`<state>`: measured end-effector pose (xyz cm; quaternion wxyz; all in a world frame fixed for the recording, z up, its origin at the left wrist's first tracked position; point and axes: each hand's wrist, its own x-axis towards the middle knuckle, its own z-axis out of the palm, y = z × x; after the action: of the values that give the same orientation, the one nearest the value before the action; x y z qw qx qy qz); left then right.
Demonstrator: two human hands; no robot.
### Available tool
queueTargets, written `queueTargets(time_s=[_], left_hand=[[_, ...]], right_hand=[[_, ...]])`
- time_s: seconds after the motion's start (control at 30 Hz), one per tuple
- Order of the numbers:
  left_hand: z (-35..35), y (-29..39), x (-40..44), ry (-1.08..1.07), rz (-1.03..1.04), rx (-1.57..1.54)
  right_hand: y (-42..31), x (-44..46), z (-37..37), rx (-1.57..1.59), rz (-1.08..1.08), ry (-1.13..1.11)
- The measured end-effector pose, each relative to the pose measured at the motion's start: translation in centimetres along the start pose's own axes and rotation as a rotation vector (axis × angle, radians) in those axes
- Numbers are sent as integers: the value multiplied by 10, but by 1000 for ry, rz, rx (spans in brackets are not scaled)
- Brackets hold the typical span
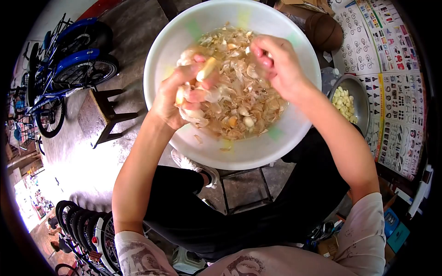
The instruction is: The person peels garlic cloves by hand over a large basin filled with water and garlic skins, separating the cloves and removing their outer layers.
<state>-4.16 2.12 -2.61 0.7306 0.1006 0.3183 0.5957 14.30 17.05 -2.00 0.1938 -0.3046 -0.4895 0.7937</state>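
Note:
A wide white basin (pixel 184 148) stands in front of me, holding water and a floating mass of garlic skins (pixel 246 99). My left hand (pixel 177 94) is over the basin's left side, its fingers wrapped round several garlic cloves with loose skins. One yellowish garlic clove (pixel 207 69) shows between its thumb and fingers. Over the right side of the basin, my right hand (pixel 278 64) has its fingers curled together. A small white bit pokes out at its fingertips, too blurred to name. Some whole cloves lie among the skins near the basin's lower middle.
To the right stands a metal bowl (pixel 363 99) with peeled garlic cloves (pixel 343 103). A brown ball (pixel 324 31) sits behind it, beside a printed parts chart (pixel 396 87). A wooden stool (pixel 99 112) and bicycles (pixel 80 60) are at the left. Below the basin is a metal frame (pixel 248 207).

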Motion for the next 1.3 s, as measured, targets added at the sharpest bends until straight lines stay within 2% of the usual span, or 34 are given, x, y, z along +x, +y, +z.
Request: queueTargets(time_s=[0.03,0.07,0.13,0.17,0.2,0.27,0.33,0.43,0.5,0.57,0.63,0.67,0.73,0.77,0.9,1.0,1.07,1.13,1.2,1.3], left_hand=[[-1,2,0,-27,42,-129],[-1,4,0,-55,85,-257],[-1,9,2,-109,87,-293],[4,10,3,-40,121,-343],[6,11,3,31,155,-393],[4,9,4,14,162,-394],[9,7,6,135,272,-348],[2,4,7,160,314,-329],[-3,4,9,152,312,-355],[-2,2,11,141,311,-380],[7,-6,13,276,386,-244],[11,-11,13,276,384,-244],[17,-18,13,346,374,-168],[15,-21,15,360,388,-139],[24,-25,15,497,385,-37],[24,-23,16,499,397,-49],[18,-20,18,457,425,-76],[19,-18,17,465,441,-163],[19,-14,16,470,450,-163],[17,-11,15,468,444,-172]], right_hand=[[-4,3,-7,-175,-29,1],[-2,6,-9,-176,-32,0],[-6,9,5,-847,-334,-148],[-17,-1,7,-1190,-39,-142],[-8,-2,6,-1190,-39,-146],[16,-3,2,-1415,-427,-113],[9,-8,17,-1379,-368,-85],[7,-10,30,-1357,-419,-79],[7,-14,42,-1045,-129,-217],[9,-20,55,-1004,-120,-218],[15,-24,67,-891,-85,-198],[25,-23,69,-890,-84,-197],[39,-21,74,-575,-189,-35],[37,-21,68,-677,-60,-37],[27,-26,72,-778,-119,-99],[30,-28,63,-802,-178,-190],[33,-25,54,-655,-143,-263],[32,-23,54,-555,-121,-232],[17,-25,50,-411,217,-214],[9,-24,46,-331,330,-231]])
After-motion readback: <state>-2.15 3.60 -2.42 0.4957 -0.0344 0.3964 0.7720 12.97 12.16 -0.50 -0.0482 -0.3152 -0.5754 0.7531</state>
